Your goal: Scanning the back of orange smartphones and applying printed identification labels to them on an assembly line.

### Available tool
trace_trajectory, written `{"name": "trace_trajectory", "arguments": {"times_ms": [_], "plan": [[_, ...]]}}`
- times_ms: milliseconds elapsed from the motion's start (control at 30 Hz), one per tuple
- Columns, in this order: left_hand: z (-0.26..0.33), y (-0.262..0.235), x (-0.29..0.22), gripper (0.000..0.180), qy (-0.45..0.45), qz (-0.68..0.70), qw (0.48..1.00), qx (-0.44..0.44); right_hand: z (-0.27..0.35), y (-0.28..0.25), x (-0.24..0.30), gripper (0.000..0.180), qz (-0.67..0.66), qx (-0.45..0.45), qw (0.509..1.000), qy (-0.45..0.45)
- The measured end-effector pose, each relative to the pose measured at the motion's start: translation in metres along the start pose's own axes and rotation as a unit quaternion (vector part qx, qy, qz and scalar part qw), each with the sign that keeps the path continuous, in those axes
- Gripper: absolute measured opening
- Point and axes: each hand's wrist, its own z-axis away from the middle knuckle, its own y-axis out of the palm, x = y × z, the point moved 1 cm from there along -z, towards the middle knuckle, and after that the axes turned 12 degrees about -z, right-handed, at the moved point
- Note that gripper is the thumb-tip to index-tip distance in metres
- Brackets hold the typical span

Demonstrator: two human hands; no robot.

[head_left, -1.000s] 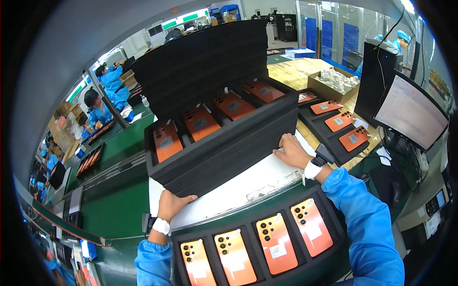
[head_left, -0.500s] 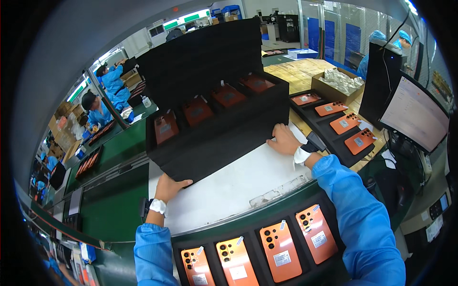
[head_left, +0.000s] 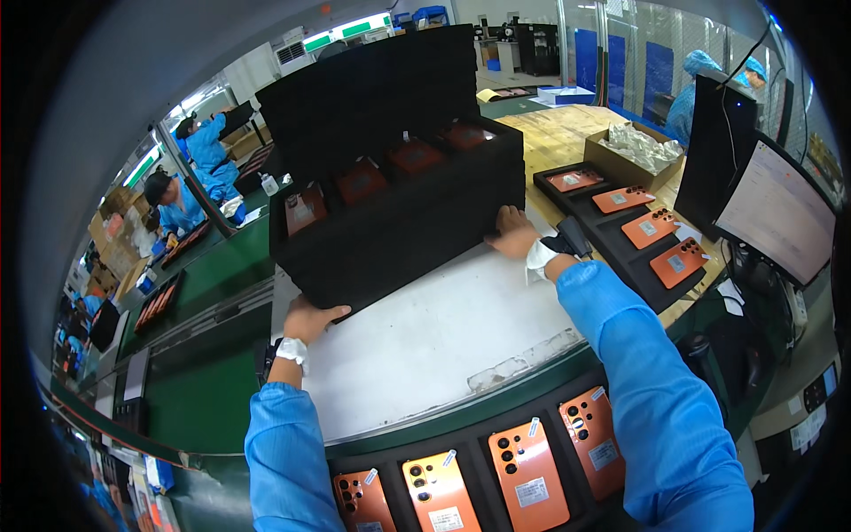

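Four dim phones [head_left: 360, 181] in tray [head_left: 408, 211]

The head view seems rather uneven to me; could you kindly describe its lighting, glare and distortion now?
In the head view, the black foam stack looks nearly featureless and its orange phones dim; in the head view, the lower phones carry a bright sheen; there too, the green bench edge curves and corners go black.

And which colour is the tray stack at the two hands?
The tray stack is black; it shows best in the head view.
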Motion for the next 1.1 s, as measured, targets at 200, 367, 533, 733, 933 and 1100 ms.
{"name": "trace_trajectory", "arguments": {"times_ms": [200,367,533,733,933,1100], "plan": [[-0.022,-0.002,0.002,0.082,0.014,0.023,0.999,0.029,-0.019,0.002,0.01,0.055,0.006,-0.001,0.999,0.04],[-0.029,0.003,0.007,0.072,-0.015,0.014,1.0,0.024,-0.019,-0.001,0.019,0.054,-0.016,0.001,0.997,0.07],[-0.034,0.019,0.021,0.067,0.024,-0.043,0.997,-0.052,-0.016,-0.005,0.022,0.05,-0.027,0.002,0.997,0.078],[-0.039,0.032,0.021,0.076,-0.046,-0.01,0.999,-0.01,-0.01,-0.003,0.006,0.057,-0.072,0.026,0.994,0.073],[-0.027,0.057,0.005,0.075,0.009,0.1,0.988,-0.117,-0.002,-0.031,-0.04,0.076,-0.224,-0.148,0.963,0.02],[-0.005,0.054,0.019,0.07,-0.03,0.261,0.959,-0.105,-0.012,-0.03,-0.015,0.063,-0.244,-0.146,0.958,0.043]]}}
